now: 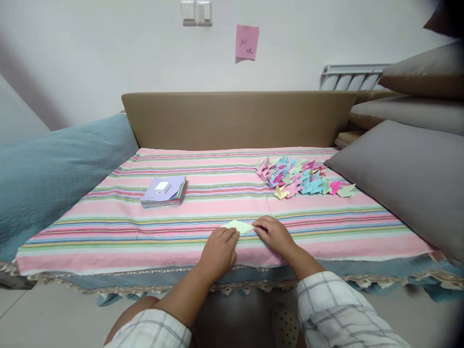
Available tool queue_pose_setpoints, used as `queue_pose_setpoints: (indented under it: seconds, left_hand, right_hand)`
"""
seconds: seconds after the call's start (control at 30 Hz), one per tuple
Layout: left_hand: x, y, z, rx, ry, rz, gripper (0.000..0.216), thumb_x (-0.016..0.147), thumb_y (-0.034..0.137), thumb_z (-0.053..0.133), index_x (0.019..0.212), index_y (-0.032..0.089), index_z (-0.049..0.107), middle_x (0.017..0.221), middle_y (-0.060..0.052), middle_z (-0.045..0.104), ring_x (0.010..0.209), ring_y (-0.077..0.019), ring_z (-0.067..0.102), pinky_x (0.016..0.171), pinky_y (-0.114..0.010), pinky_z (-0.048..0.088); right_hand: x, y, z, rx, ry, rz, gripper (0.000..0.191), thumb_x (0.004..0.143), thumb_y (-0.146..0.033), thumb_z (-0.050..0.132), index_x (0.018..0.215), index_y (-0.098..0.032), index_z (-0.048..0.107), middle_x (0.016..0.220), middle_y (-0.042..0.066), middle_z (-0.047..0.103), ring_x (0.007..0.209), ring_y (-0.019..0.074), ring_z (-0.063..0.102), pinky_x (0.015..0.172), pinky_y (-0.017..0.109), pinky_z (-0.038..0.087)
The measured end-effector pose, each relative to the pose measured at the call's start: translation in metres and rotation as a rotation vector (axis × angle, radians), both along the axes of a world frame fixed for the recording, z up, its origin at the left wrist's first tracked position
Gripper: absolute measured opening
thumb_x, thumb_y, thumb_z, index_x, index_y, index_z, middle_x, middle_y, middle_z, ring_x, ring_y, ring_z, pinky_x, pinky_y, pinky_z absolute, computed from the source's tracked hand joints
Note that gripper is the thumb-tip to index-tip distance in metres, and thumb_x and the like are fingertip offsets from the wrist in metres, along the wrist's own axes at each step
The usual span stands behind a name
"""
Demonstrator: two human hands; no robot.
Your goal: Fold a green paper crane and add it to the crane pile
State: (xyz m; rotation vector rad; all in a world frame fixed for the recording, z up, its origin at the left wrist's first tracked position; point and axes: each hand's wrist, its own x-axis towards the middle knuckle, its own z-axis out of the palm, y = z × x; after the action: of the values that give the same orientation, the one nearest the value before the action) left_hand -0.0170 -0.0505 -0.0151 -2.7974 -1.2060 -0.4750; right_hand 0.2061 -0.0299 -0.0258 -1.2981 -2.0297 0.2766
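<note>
Head view: a pale green paper (237, 224), folded to a diamond, lies on the striped cloth (213, 171) near its front edge, between the two hands. The left hand (220, 247) lays its fingers on the paper's near left side; whether the thumb closes on it from beneath cannot be told. The right hand (272, 235) pinches the paper's right tip between thumb and forefinger. The hands are apart from each other, with the middle of the paper bare between them.

Further back on the right, folded shapes (313, 186) in pink, blue, yellow, purple and green lie crowded together, just beside a grey cushion (402, 169). To the left, well apart from them, sits a stack of paper (148, 204), a purple sheet on top and a small white box (162, 187) on that. Behind the cloth rises a brown backrest (235, 118); above it, a pink note (247, 42) is stuck to the wall (108, 53).
</note>
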Motion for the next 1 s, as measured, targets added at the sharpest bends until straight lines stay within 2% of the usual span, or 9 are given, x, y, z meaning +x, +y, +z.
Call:
queue_pose_setpoints:
  seconds: [0.13,0.3,0.47,0.53,0.6,0.63,0.8,1.0]
  left_hand:
    - [0.000,-0.001,0.000,-0.024,-0.024,0.004,0.050,0.073,0.011,0.050,0.122,0.019,0.053,0.124,-0.010,0.056,0.110,-0.0268,0.049,0.099,-0.045,0.036]
    - [-0.001,0.000,-0.001,-0.021,-0.018,0.005,0.047,0.076,0.013,0.049,0.123,0.020,0.053,0.124,-0.009,0.056,0.111,-0.0263,0.049,0.099,-0.044,0.036]
    - [0.000,-0.001,0.001,-0.006,-0.003,-0.001,0.047,0.075,0.013,0.050,0.122,0.018,0.054,0.123,-0.010,0.056,0.109,-0.0265,0.049,0.097,-0.043,0.038]
    - [0.000,-0.001,0.002,-0.005,0.007,0.000,0.047,0.075,0.012,0.050,0.121,0.017,0.054,0.123,-0.010,0.057,0.108,-0.0263,0.049,0.098,-0.043,0.038]
    - [0.001,-0.001,0.003,-0.012,0.007,0.004,0.047,0.074,0.012,0.050,0.121,0.016,0.054,0.122,-0.010,0.057,0.108,-0.0262,0.049,0.098,-0.043,0.038]
    - [0.001,-0.001,0.003,-0.018,0.003,0.006,0.048,0.074,0.012,0.051,0.121,0.017,0.054,0.122,-0.010,0.057,0.108,-0.0261,0.049,0.098,-0.043,0.038]
    - [0.003,-0.002,0.002,-0.046,0.000,-0.002,0.049,0.075,0.012,0.051,0.123,0.019,0.052,0.124,-0.010,0.056,0.109,-0.0263,0.049,0.096,-0.046,0.038]
    - [0.001,0.000,0.001,-0.049,-0.047,-0.010,0.043,0.077,0.011,0.049,0.119,0.018,0.056,0.119,-0.010,0.059,0.107,-0.0245,0.051,0.097,-0.043,0.040]
  right_hand:
    - [-0.001,0.004,-0.001,0.017,-0.076,0.011,0.016,0.086,-0.021,0.052,0.092,-0.021,0.067,0.092,0.004,0.066,0.089,0.0162,0.058,0.080,0.029,0.045]
    - [0.000,0.002,0.003,0.067,-0.287,-0.008,0.018,0.090,-0.022,0.048,0.089,-0.021,0.066,0.089,0.005,0.063,0.089,0.0169,0.053,0.078,0.028,0.042]
    - [-0.004,-0.008,0.011,0.140,-0.354,-0.081,0.020,0.084,-0.012,0.050,0.094,-0.020,0.066,0.098,0.007,0.062,0.093,0.0199,0.050,0.082,0.032,0.037]
    - [-0.012,-0.012,0.010,0.210,-0.341,-0.041,0.027,0.082,-0.011,0.049,0.105,-0.020,0.063,0.108,0.008,0.061,0.101,0.0213,0.048,0.089,0.036,0.033]
    - [-0.021,-0.017,0.007,0.237,-0.368,0.089,0.034,0.082,-0.012,0.048,0.113,-0.021,0.059,0.114,0.007,0.060,0.105,0.0214,0.046,0.093,0.038,0.030]
    - [-0.026,-0.019,0.005,0.233,-0.380,0.114,0.035,0.082,-0.013,0.048,0.114,-0.021,0.059,0.114,0.007,0.059,0.105,0.0216,0.046,0.093,0.038,0.030]
    - [-0.036,-0.022,0.000,0.152,-0.427,0.056,0.033,0.082,-0.016,0.050,0.113,-0.021,0.060,0.108,0.008,0.062,0.099,0.0215,0.050,0.087,0.037,0.033]
    - [-0.033,-0.027,0.001,0.134,-0.452,0.073,0.033,0.085,-0.017,0.048,0.117,-0.024,0.056,0.117,0.006,0.062,0.107,0.0192,0.053,0.095,0.040,0.026]
